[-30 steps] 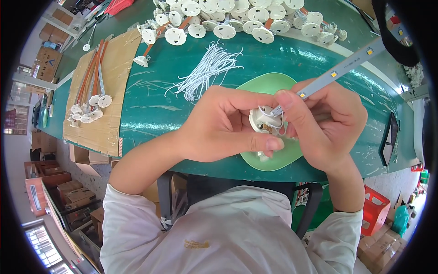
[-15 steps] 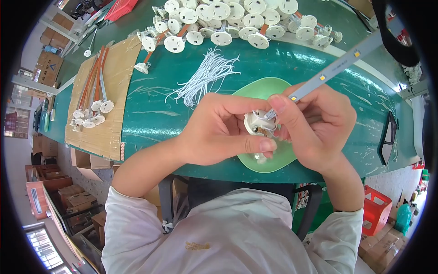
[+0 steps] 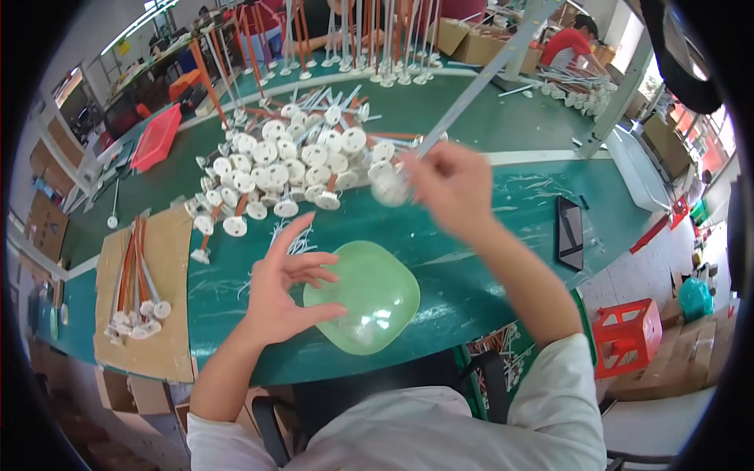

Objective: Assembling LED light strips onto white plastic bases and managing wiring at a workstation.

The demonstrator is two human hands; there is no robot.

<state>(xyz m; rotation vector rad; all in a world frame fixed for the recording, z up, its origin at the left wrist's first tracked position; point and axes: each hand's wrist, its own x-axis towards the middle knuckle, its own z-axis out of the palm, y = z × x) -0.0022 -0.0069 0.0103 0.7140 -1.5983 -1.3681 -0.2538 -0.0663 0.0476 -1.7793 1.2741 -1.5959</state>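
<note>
My right hand point(image 3: 455, 192) pinches an LED strip point(image 3: 475, 90) close to its lower end. The strip slants up and to the right, and a white round cap point(image 3: 390, 188), blurred by motion, hangs at its foot near the pile. Fingers and thumb spread, my left hand point(image 3: 284, 294) is open and holds nothing over the left edge of a green plate point(image 3: 365, 271). A bundle of thin white wires point(image 3: 297, 239) shows partly behind that hand. Beyond lies a heap of white round-capped strips point(image 3: 275, 157).
To the left, several capped strips point(image 3: 129, 294) lie on a cardboard sheet point(image 3: 169, 259). A black phone point(image 3: 569, 231) rests at right. A red basket point(image 3: 157, 137) sits far left, a red stool point(image 3: 628, 337) stands beside the table, and a person in red point(image 3: 564, 49) works far right.
My right hand has carried the capped strip forward, away from my left hand, toward the heap. My left hand has let go and spread. The view has tilted up, showing more of the room.
</note>
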